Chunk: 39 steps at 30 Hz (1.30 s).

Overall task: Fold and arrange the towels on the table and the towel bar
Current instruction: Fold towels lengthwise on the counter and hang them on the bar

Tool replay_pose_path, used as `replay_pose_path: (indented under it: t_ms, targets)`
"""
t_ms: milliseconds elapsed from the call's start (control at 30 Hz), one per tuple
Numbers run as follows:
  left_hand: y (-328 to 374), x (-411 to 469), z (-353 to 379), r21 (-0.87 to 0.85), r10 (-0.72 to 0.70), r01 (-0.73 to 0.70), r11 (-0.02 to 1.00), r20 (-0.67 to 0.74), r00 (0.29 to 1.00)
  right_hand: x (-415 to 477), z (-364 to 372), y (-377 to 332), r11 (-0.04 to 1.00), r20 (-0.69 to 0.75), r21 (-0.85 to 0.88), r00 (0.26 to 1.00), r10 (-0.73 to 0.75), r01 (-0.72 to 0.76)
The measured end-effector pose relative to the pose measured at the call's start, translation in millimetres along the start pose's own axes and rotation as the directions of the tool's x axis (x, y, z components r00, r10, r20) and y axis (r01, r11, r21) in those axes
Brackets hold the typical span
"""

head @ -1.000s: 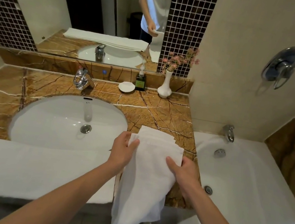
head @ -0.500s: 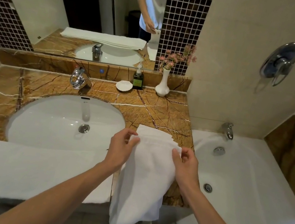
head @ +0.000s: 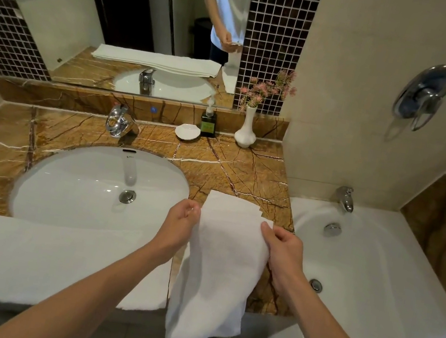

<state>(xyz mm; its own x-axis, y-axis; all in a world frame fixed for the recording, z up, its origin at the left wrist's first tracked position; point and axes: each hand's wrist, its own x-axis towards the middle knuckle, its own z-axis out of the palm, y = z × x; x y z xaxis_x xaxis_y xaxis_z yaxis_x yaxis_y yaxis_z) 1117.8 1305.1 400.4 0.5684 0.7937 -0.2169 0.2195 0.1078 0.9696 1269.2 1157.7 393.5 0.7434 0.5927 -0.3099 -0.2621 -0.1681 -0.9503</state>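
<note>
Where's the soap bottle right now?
In the head view, the soap bottle stands at the back of the counter, between the white dish and the flower vase.

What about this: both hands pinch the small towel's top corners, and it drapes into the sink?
No. Head view: the left hand and right hand pinch the top corners of the small towel, but it drapes over the front edge of the counter, right of the sink.

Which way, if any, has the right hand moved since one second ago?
Yes. The right hand moved slightly away from the person, farther from the bathtub drain, and now pinches the hanging towel's far right corner.
</note>
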Motion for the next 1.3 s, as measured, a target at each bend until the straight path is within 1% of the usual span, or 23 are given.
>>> replay_pose_path:
  t_ms: [133, 200, 267, 300, 333, 467, 533, 600, 700, 767, 867, 900, 1000, 1100, 1200, 1300]
  targets:
    - [6.3, -1.6, -0.5, -0.03, -0.001, 0.0, 1.0, -0.037, 0.999, -4.7, 7.9, -7.3, 0.999, -0.082, 0.027, 0.996, -0.026, 0.028]
    - [14.4, -3.5, -0.1, -0.083, -0.031, 0.027, 0.996, -0.05, 0.998, -4.7, 11.6, -12.7, 0.995, -0.107, 0.079, 0.993, -0.047, 0.055]
    - [23.0, -3.6, -1.1, -0.124, -0.053, 0.05, 0.991, -0.023, 0.998, -2.0, 14.7, -18.4, 0.984, -0.129, 0.164, 0.991, -0.041, 0.062]
    - [27.9, -3.6, -2.7, -0.119, -0.05, 0.049, 0.992, -0.007, 0.999, -0.6, 15.8, -22.1, 0.977, -0.12, 0.208, 0.993, -0.024, 0.048]
    - [31.5, -2.6, -4.8, -0.11, -0.045, 0.046, 0.993, 0.005, 0.999, 1.2, 16.6, -25.4, 0.977, -0.102, 0.211, 0.995, 0.002, 0.02]
    - [55.1, -4.2, -12.2, -0.073, -0.016, 0.016, 0.997, -0.003, 1.0, 2.0, 14.4, -42.3, 0.992, -0.037, 0.126, 0.999, 0.027, -0.022]
    - [70.5, -6.2, -14.3, -0.045, 0.017, -0.017, 0.999, -0.004, 1.0, -5.0, 16.4, -57.5, 0.999, -0.046, 0.037, 0.998, -0.031, 0.033]
    - [91.6, -10.0, -15.6, -0.006, 0.065, -0.065, 0.998, -0.008, 0.998, -11.5, 19.2, -76.3, 0.993, -0.08, -0.01, 0.99, -0.12, 0.12]
    - [130.6, -15.8, -20.6, 0.018, 0.187, -0.187, 0.982, -0.019, 0.982, -20.8, 27.3, -117.5, 0.967, -0.12, 0.008, 0.961, -0.251, 0.254]
    - [157.0, -21.4, -28.2, 0.021, 0.26, -0.26, 0.965, -0.009, 0.966, -26.8, 35.3, -153.0, 0.936, -0.122, 0.01, 0.93, -0.347, 0.351]
    - [193.6, -31.0, -38.6, -0.006, 0.306, -0.307, 0.952, 0.086, 0.948, -38.1, 46.3, -209.2, 0.87, -0.102, 0.042, 0.868, -0.486, 0.491]
    - [206.4, -34.6, -41.0, -0.009, 0.327, -0.327, 0.945, 0.095, 0.94, -44.0, 50.0, -228.6, 0.847, -0.098, 0.045, 0.846, -0.524, 0.53]
    - [252.6, -42.9, -48.6, -0.045, 0.429, -0.428, 0.902, 0.01, 0.903, -59.7, 58.9, -281.9, 0.775, -0.107, 0.025, 0.773, -0.626, 0.631]
    - [305.5, -47.2, -55.7, -0.071, 0.525, -0.529, 0.846, -0.068, 0.849, -71.1, 63.7, -327.7, 0.711, -0.179, 0.05, 0.707, -0.684, 0.701]
    - [353.8, -56.7, -59.4, -0.077, 0.613, -0.619, 0.781, -0.087, 0.785, -79.9, 66.0, -366.0, 0.643, -0.243, 0.076, 0.64, -0.729, 0.762]
    - [391.3, -70.5, -58.8, -0.098, 0.653, -0.661, 0.743, -0.103, 0.75, -89.1, 66.3, -396.3, 0.577, -0.291, 0.059, 0.567, -0.771, 0.815]
